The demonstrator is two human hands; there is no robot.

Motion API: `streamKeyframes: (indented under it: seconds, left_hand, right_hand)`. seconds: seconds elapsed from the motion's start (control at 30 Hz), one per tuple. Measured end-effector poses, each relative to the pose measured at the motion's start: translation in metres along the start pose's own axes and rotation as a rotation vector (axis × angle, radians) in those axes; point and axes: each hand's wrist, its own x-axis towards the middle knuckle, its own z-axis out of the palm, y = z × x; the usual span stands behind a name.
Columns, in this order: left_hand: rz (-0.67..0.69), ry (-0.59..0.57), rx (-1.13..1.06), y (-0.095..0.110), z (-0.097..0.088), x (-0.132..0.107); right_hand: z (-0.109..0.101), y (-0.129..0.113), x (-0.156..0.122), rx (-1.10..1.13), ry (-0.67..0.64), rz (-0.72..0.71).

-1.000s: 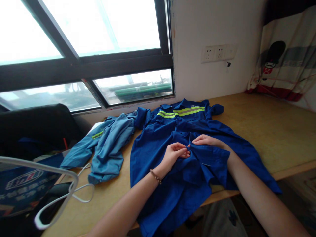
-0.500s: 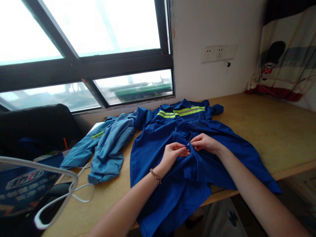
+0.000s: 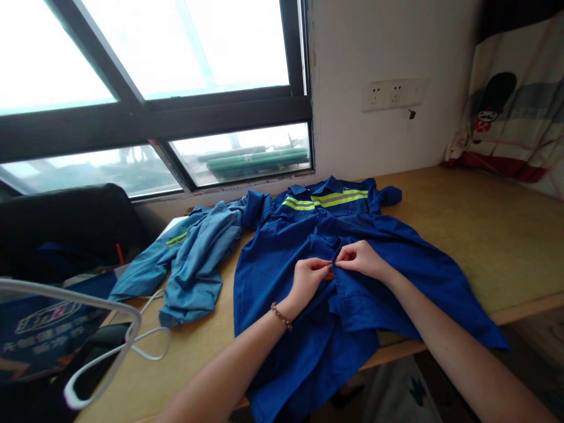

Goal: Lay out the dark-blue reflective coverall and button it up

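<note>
The left hand [image 3: 308, 281] and right hand [image 3: 365, 259] each pinch the blue jacket [image 3: 267, 264] (fingertips close together); it lies on the table [image 3: 480, 247], spilling past the near edge, tabletop stretching rightward.

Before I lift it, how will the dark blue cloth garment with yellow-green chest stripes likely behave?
The dark blue cloth garment is probably floppy, since it lies in soft wrinkles and folds. Its bottom droops over the edge of the flat tan table, so it may slide if tugged there.
</note>
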Motion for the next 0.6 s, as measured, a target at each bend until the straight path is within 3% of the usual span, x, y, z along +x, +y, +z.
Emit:
streamKeyframes:
  seconds: [0.37,0.6]
  left_hand:
    - [-0.073,0.021,-0.062,-0.004,-0.001,0.004]
    - [-0.115,-0.009,-0.224,-0.005,0.001,0.007]
  right_hand:
    - [0.019,-0.005,-0.003,-0.355,0.111,-0.14]
    - [0.021,-0.008,-0.004,-0.226,0.113,-0.13]
